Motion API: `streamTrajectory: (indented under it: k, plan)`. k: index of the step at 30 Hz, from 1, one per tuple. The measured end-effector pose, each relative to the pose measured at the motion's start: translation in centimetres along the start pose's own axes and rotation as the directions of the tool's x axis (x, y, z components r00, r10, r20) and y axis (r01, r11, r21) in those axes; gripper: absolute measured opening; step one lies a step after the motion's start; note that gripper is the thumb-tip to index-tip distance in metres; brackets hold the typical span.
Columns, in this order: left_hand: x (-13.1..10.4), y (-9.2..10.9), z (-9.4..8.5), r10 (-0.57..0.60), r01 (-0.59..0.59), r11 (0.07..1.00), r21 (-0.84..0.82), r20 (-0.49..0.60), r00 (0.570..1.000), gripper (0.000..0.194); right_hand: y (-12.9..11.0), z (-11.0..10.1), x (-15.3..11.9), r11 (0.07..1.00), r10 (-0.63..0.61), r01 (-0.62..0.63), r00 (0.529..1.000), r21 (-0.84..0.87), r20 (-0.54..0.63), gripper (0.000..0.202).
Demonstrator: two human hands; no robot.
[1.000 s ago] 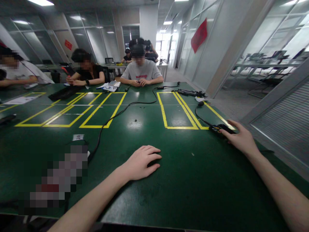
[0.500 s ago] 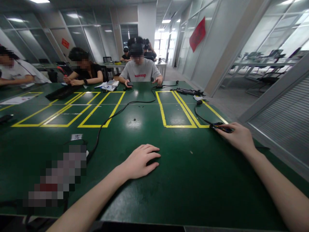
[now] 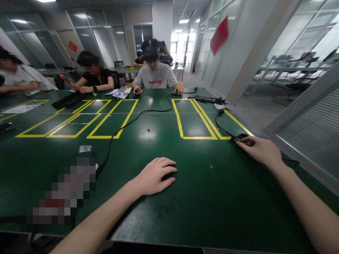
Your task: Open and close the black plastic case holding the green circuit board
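Note:
My left hand [image 3: 159,176] lies palm down on the green table [image 3: 196,211], fingers stretched and slightly apart, with nothing in it. Over by the table's right edge, my right hand [image 3: 265,151] has its thumb and fingers around a small black device [image 3: 241,137] with thin coloured wires. The hand partly covers this device, so its exact kind is unclear. From its far side a black cable [image 3: 221,127] curves away to a round black end piece [image 3: 220,111].
Yellow tape [image 3: 200,138] marks rectangles on the table. A blurred-out power-strip-like object [image 3: 70,190] lies at left, its black cable [image 3: 107,151] running across. A folded black stand [image 3: 208,100] lies at far right. A person in grey [image 3: 155,74] sits opposite; others sit left.
The view has shifted slightly. My left hand stays flat and my right hand remains at the device. Across the table, the person in grey has moved their hands a little.

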State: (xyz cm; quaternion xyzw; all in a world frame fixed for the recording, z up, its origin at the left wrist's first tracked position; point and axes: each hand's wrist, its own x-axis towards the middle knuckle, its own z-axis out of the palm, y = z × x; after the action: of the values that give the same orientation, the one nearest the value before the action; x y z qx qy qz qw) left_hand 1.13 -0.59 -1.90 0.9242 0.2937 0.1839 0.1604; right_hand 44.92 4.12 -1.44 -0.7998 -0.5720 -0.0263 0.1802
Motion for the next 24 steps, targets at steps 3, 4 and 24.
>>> streamTrajectory:
  k: [3, 4, 24]
  plan:
    - [-0.03, 0.0, -0.01, 0.0, 0.0, 1.0, -0.001, 0.001, 1.0, 0.025, 0.02, -0.24, -0.04, 0.977, 0.035, -0.056, 0.994, 0.207, 0.105, 0.05]
    - [-0.03, 0.01, -0.03, 0.0, 0.0, 1.0, -0.001, 0.002, 1.0, 0.025, 0.05, -0.26, -0.04, 0.964, 0.029, -0.058, 0.993, 0.259, 0.112, 0.053]
    - [0.04, 0.12, -0.15, -0.009, 0.009, 1.0, -0.009, 0.003, 1.0, 0.025, 0.4, -0.66, -0.33, 0.93, 0.072, -0.002, 0.982, 0.367, -0.176, 0.057]
